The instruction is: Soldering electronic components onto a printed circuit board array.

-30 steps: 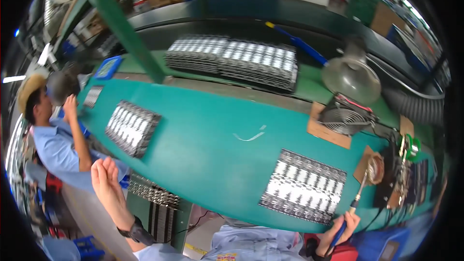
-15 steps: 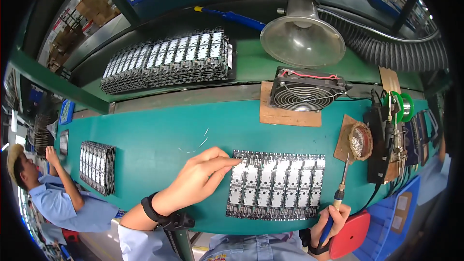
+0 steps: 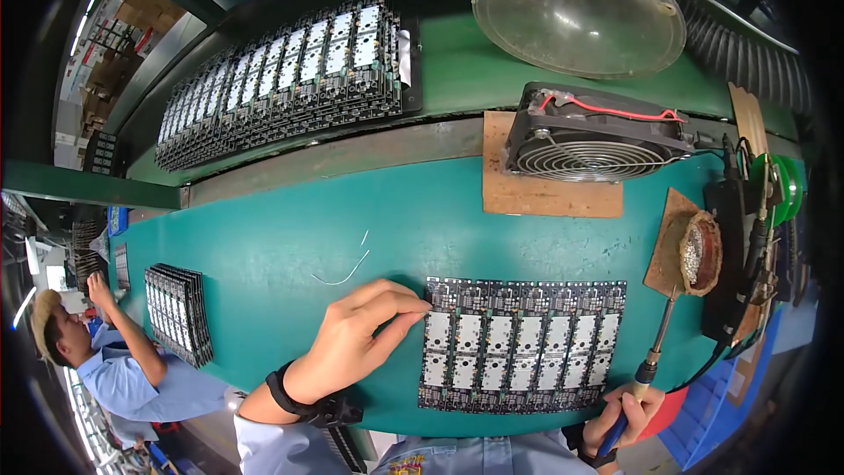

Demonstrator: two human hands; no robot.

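Observation:
A black panel of joined circuit boards (image 3: 523, 347) with white rectangles lies flat on the green mat. My left hand (image 3: 365, 330) has thumb and forefinger pinched at its left edge, near the far corner. In my right hand (image 3: 624, 418) is a soldering iron (image 3: 646, 374) with a blue and pale handle, held at the panel's near right. The iron's tip points away from me and reaches the near rim of a round brown dish (image 3: 701, 253) with silvery material inside. Whether the tip touches that material I cannot tell.
A fan (image 3: 598, 136) stands on brown board beyond the panel, under a clear fume hood (image 3: 576, 13). Stacked panels fill the back shelf (image 3: 281, 79); a smaller stack (image 3: 178, 312) sits left. Thin white strands (image 3: 347, 273) lie mid-mat. Green solder spool (image 3: 782, 189) at right. A co-worker (image 3: 123, 361) sits left.
My view has shifted closer, so the bench things appear larger and moved. My left fingers stay at the panel's left edge, and the iron's tip remains at the dish.

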